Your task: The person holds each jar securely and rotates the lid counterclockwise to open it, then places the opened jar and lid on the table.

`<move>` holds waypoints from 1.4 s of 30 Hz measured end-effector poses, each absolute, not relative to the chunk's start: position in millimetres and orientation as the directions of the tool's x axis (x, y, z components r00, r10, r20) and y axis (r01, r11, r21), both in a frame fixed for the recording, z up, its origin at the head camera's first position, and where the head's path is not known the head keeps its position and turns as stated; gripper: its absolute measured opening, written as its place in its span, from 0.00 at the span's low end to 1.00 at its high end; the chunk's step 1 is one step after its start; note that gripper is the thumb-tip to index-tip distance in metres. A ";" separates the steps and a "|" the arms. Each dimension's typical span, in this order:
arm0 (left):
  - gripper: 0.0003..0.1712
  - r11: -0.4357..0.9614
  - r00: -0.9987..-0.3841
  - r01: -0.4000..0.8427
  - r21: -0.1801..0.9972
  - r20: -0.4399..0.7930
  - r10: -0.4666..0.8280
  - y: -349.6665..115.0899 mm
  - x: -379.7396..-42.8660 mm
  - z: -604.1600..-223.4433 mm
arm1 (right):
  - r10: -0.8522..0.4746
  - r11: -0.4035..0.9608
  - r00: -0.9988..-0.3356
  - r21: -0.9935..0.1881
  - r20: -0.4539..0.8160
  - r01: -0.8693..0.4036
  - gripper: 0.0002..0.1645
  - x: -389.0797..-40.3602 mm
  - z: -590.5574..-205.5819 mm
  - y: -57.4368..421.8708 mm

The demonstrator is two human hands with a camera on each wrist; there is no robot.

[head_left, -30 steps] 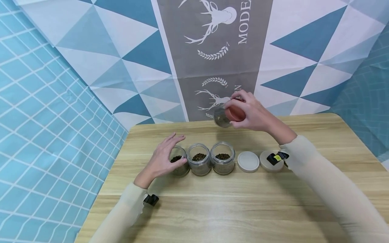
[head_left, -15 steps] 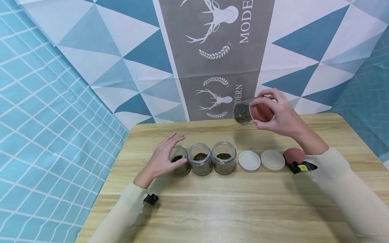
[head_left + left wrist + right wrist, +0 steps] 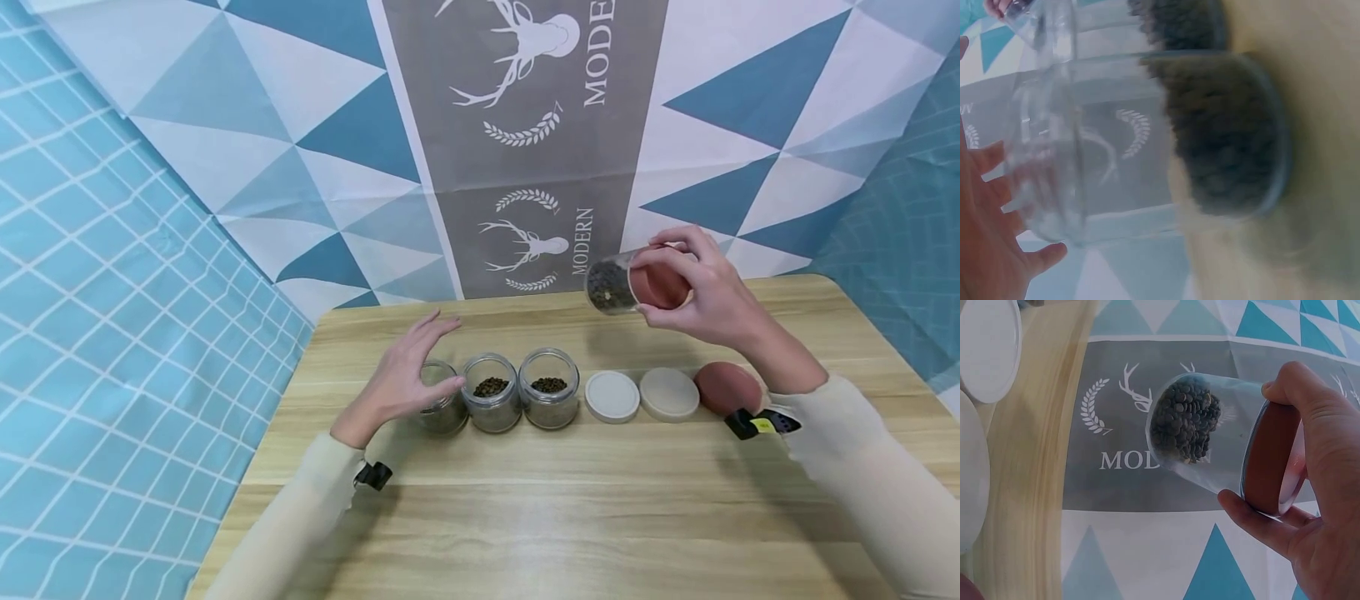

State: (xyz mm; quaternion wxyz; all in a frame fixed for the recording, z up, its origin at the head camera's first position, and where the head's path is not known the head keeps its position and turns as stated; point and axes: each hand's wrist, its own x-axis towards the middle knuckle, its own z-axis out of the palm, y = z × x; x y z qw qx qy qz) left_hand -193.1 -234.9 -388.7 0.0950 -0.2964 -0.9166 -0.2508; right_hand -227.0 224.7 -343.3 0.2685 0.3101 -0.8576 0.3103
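Observation:
In the head view, my right hand (image 3: 705, 287) holds a clear glass jar (image 3: 611, 285) by its reddish-brown lid (image 3: 660, 279), above the back of the table. The jar is tipped on its side, and dark pellets (image 3: 1185, 419) lie at its far end, seen closely in the right wrist view. My left hand (image 3: 401, 375) has its fingers spread over the leftmost open jar (image 3: 444, 417), partly covering it. Two more open jars, a middle one (image 3: 491, 408) and a right one (image 3: 550, 404), stand beside it with brown pellets inside. The left wrist view shows the left fingers around an open jar's rim (image 3: 1075, 137); contact is unclear.
Right of the jars, a white lid (image 3: 612, 397), a cream lid (image 3: 670, 394) and a reddish lid (image 3: 727, 388) lie in a row on the wooden table (image 3: 525, 517). Patterned cloth (image 3: 555, 167) hangs behind the table's back edge.
My right hand has carried the tipped jar rightward, slowing in the last half second. The reddish lid on the table came out from behind my sleeve. My left hand rose slightly.

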 end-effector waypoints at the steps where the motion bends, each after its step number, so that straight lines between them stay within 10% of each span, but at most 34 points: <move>1: 0.56 0.696 -0.803 0.595 0.403 0.326 0.498 -234.2 -194.3 -385.4 | -0.362 0.612 -0.665 -0.372 0.653 -0.698 0.36 -226.5 -343.8 224.8; 42: 0.60 0.597 -0.713 0.701 0.390 0.417 0.564 -183.5 -207.0 -370.8 | -0.345 0.472 -0.668 -0.494 0.659 -0.730 0.38 -192.1 -350.8 207.5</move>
